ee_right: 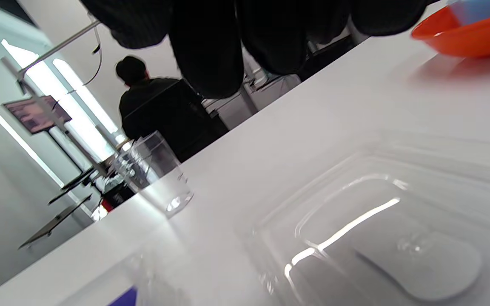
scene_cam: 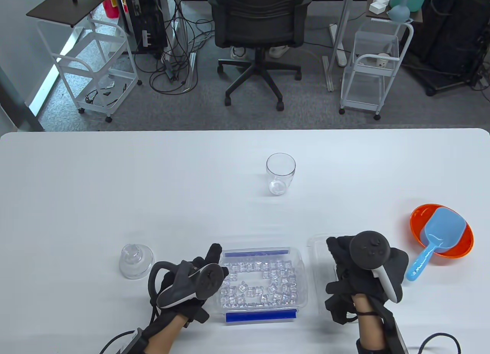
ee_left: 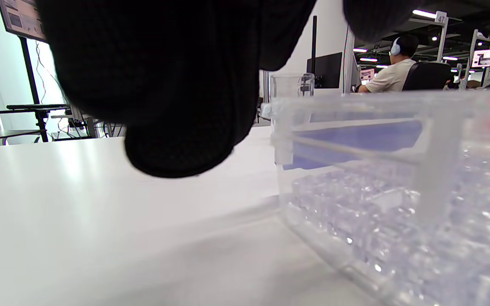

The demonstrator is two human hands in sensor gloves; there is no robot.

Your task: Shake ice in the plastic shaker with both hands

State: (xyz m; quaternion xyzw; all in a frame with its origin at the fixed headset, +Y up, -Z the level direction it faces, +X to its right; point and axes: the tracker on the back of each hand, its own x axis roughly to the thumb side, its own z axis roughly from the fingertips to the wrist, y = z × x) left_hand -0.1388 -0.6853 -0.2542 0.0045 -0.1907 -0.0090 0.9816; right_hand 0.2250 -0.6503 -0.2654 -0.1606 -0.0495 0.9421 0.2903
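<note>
The clear plastic shaker cup stands upright and empty at the table's middle; it also shows in the left wrist view and the right wrist view. Its domed clear lid sits at the near left. A clear box of ice cubes with blue tape strips lies between my hands. My left hand is at the box's left rim, its fingers hanging loose and holding nothing. My right hand hovers over the box's flat clear lid, its fingers empty.
An orange bowl holding a blue scoop sits at the right edge, close to my right hand. The flat box lid lies on the table right of the ice box. An office chair and carts stand beyond the far edge.
</note>
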